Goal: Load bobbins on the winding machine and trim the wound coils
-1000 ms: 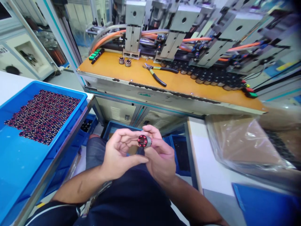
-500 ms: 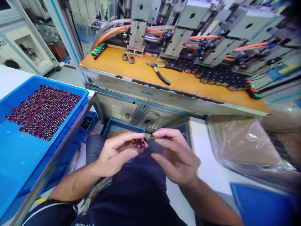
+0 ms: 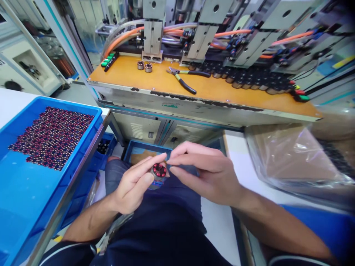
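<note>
A small round motor stator [image 3: 159, 170] with red parts around its dark top is pinched between the thumb and fingers of my left hand [image 3: 131, 184], its face turned up. Just right of it, my right hand [image 3: 206, 171] has thumb and index fingertips pressed together close to the stator's upper edge. Whatever lies between those fingertips is too small to make out. Both hands are above my lap.
At left, a blue tray [image 3: 95, 118] holds many similar red-and-dark stators. Across the orange bench [image 3: 124, 75] lie cutting pliers [image 3: 183, 79], two loose stators [image 3: 144, 66], markers [image 3: 110, 62] and a row of dark cylinders [image 3: 249, 79]. A plastic-wrapped box [image 3: 291, 159] sits right.
My right hand's thumb and fingertips have closed together and moved left to the stator. The thin dark piece seen at those fingers is now hidden. The camera view has shifted slightly.
</note>
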The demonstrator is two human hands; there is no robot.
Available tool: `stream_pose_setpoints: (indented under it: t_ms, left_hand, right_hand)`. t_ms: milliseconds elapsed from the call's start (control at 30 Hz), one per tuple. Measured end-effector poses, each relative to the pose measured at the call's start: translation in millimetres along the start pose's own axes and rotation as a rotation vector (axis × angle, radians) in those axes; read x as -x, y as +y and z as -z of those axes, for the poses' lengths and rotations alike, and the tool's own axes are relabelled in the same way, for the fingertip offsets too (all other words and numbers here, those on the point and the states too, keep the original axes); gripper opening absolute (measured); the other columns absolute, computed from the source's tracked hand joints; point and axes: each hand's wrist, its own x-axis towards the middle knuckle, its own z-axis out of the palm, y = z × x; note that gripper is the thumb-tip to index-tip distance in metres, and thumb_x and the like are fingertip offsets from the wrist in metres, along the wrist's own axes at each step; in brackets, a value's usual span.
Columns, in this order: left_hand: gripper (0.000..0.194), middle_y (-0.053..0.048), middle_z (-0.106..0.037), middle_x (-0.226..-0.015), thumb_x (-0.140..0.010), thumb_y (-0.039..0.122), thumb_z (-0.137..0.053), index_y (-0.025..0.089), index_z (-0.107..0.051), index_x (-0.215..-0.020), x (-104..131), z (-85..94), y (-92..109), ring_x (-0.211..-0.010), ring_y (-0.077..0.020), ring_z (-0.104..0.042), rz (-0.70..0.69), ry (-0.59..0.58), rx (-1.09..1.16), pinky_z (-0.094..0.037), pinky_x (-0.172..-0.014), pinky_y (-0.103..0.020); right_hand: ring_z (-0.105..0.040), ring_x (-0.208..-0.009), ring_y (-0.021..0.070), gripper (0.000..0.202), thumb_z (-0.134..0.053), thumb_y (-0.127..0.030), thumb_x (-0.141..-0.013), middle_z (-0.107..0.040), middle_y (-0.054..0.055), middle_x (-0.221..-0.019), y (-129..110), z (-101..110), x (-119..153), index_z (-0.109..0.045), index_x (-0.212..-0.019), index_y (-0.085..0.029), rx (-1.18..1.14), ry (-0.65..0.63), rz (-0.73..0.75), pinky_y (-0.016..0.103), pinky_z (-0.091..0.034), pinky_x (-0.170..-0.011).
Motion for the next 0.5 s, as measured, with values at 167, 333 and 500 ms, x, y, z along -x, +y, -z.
stream_pose_setpoints:
  t_ms: [167,333,500]
  left_hand:
    - [0.045,-0.01,-0.063,-0.139,-0.1,0.03,-0.046,0.022,-0.051,-0.144,-1,-0.7,2,-0.125,-0.0241,-0.061,-0.022,-0.013,-0.062,-0.05,-0.105,-0.035]
    - [0.045,-0.008,-0.061,-0.142,-0.101,0.028,-0.046,0.024,-0.05,-0.145,-3,-0.9,6,-0.127,-0.0216,-0.059,-0.052,-0.012,-0.121,-0.046,-0.109,-0.032]
    - [0.047,-0.008,-0.064,-0.137,-0.1,0.023,-0.046,0.025,-0.047,-0.147,-9,1.2,14,-0.118,-0.0199,-0.065,-0.111,-0.052,-0.23,-0.052,-0.1,-0.029]
  right_hand:
    - [-0.064,-0.072,0.011,0.011,-0.062,-0.012,-0.09,-0.069,0.005,-0.083,-1,9,-11,-0.072,-0.09,-0.016,-0.051,-0.163,-0.061,0.023,-0.053,-0.066]
    - [-0.061,-0.071,0.0099,0.013,-0.064,-0.007,-0.085,-0.068,0.002,-0.08,-4,15,-20,-0.073,-0.08,-0.015,-0.029,-0.288,-0.143,0.021,-0.05,-0.064]
    - [-0.056,-0.064,0.0091,0.015,-0.064,-0.006,-0.082,-0.066,0.001,-0.074,-7,16,-28,-0.075,-0.077,-0.015,0.022,-0.35,-0.193,0.022,-0.043,-0.057]
